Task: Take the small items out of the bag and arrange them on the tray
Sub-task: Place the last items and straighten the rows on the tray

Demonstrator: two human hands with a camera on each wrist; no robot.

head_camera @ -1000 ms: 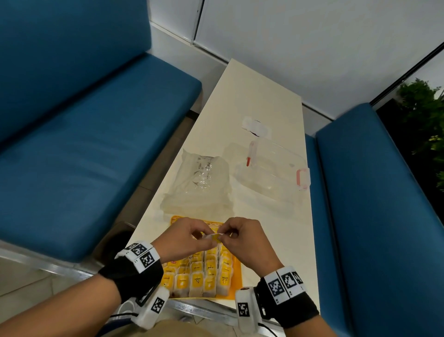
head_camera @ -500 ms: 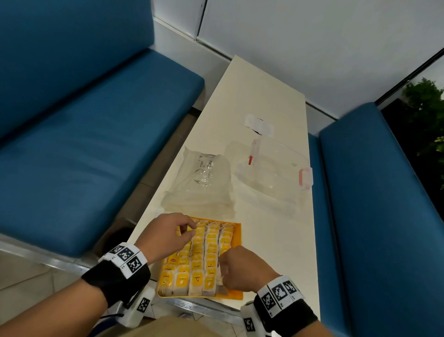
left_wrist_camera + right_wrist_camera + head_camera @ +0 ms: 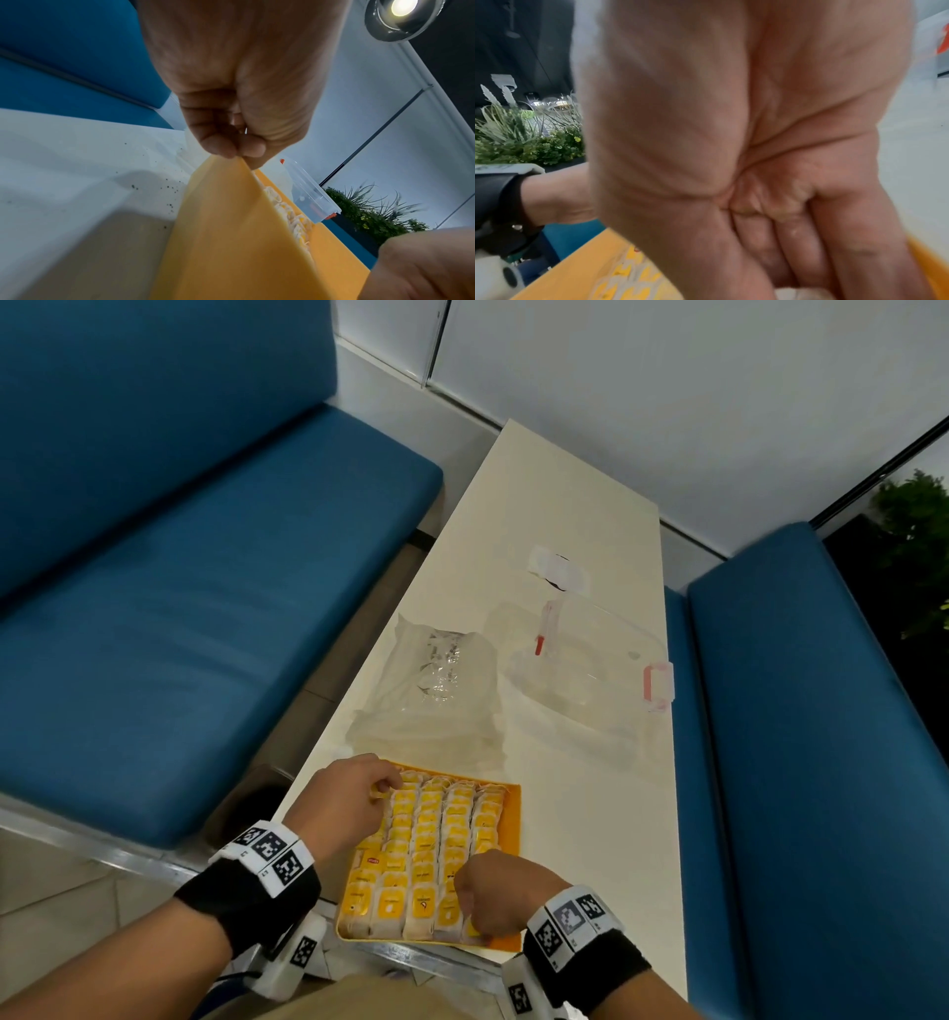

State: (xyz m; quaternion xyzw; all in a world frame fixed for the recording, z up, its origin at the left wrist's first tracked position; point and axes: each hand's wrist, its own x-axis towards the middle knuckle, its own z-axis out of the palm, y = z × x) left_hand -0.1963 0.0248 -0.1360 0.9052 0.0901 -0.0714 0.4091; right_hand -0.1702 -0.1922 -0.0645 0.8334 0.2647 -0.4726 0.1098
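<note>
Your left hand sits at the far left corner of the orange tray, finger and thumb closed in a narrow grip on the tray's rim, as the left wrist view shows; whether a thin tag or string is also caught there is too small to tell. Your right hand is curled low over the near right corner of the tray, fingers folded down among the tea bags; the right wrist view is filled by palm, with only a pale scrap at the bottom edge, so you cannot tell whether that grip holds a bag or merely presses one into line. The tray lies at the near end of the tabletop, packed with rows of yellow-tagged bags, so the arranging step looks nearly finished and this seems to be a seating or straightening of the last row. The clear plastic bag lies flat just beyond the tray and appears empty, though its glare hides the inside. Next, you would likely need to steady the tray with the left hand, check the near row sits flush, and confirm nothing remains in the bag. Beside the bag stands a clear lidded box, its contents hard to read.
</note>
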